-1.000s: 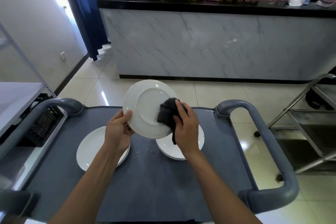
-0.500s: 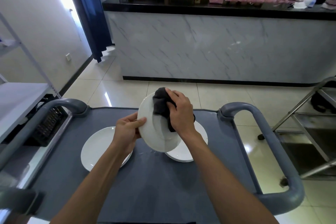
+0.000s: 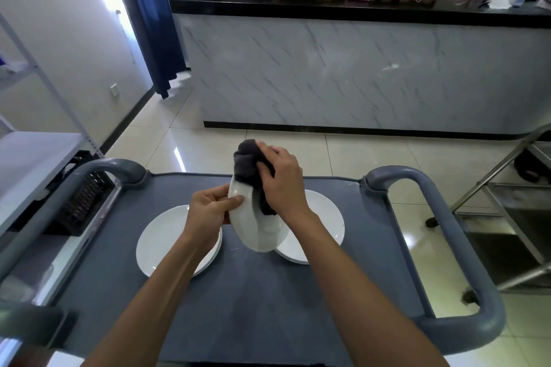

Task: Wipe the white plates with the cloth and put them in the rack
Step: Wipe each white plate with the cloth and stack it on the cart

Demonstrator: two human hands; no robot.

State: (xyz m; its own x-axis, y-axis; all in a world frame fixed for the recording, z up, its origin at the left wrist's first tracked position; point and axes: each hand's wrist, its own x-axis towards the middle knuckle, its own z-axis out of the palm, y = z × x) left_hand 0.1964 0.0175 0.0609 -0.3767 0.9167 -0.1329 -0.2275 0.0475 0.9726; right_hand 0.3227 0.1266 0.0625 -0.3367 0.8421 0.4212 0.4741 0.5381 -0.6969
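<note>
My left hand [image 3: 210, 210] grips the left rim of a white plate [image 3: 249, 229], which is held nearly edge-on above the grey cart top [image 3: 244, 301]. My right hand [image 3: 281, 180] holds a dark grey cloth [image 3: 247, 162] bunched over the plate's top edge and far face. Two more white plates lie flat on the cart: one on the left [image 3: 162, 243] under my left forearm, one on the right [image 3: 320, 219] partly hidden behind the held plate.
The cart has raised grey handles at the left [image 3: 116, 165] and right [image 3: 441, 208]. A black crate [image 3: 80, 202] sits beside the cart on the left under a white shelf [image 3: 32, 155]. A metal rack [image 3: 512, 205] stands to the right. A marble counter [image 3: 357, 74] lies ahead.
The held plate has turned from facing me to nearly edge-on. My right hand and the cloth have slid up from the plate's middle to its top edge.
</note>
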